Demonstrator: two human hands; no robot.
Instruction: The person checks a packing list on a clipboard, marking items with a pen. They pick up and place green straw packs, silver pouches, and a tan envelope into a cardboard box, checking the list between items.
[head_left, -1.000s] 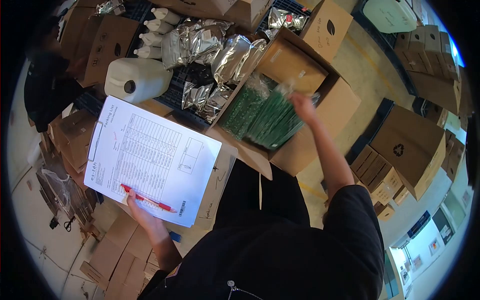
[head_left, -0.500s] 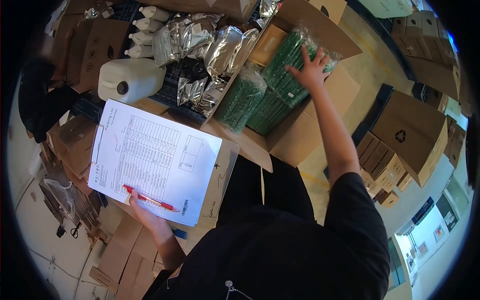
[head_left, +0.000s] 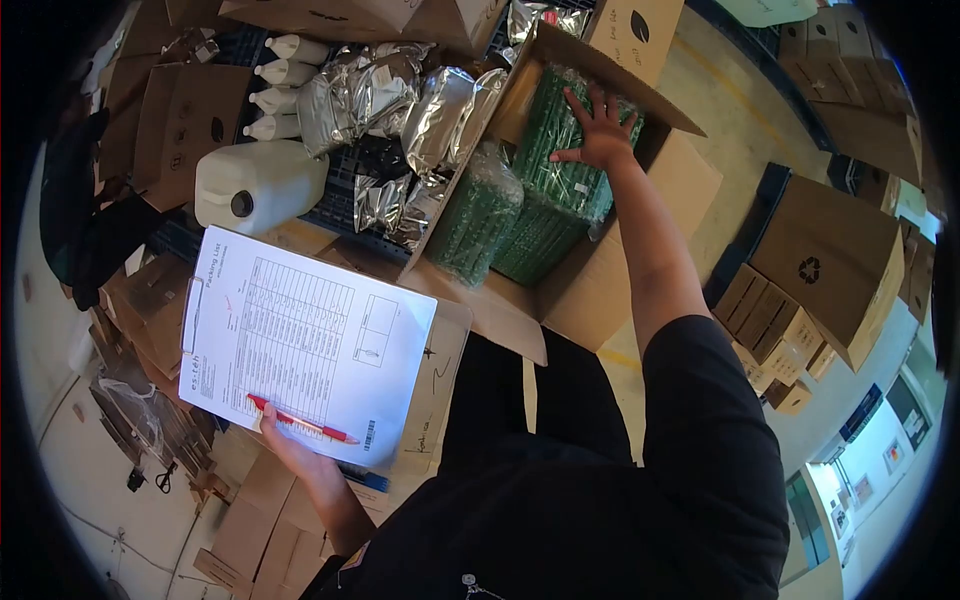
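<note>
My left hand grips the lower edge of a clipboard with a printed packing list on it. A red pen lies across the sheet, under my left thumb. Fingers spread, my right hand rests on the upper end of a green bubble-wrapped pack inside an open cardboard box. Another wrapped green pack leans at the box's left side, and more green wrap shows between them. Part of the wrapped pack is hidden beneath my right hand.
Silver foil pouches, white bottles and a large white jerrycan stand on a dark pallet beyond the clipboard. Another person's dark sleeve is at the left. To the right are stacked cartons and a big recycling-marked box.
My right hand and the green pack beneath it have shifted slightly down and left in view, and the pack sits straighter in the box. The clipboard stays in my left hand.
</note>
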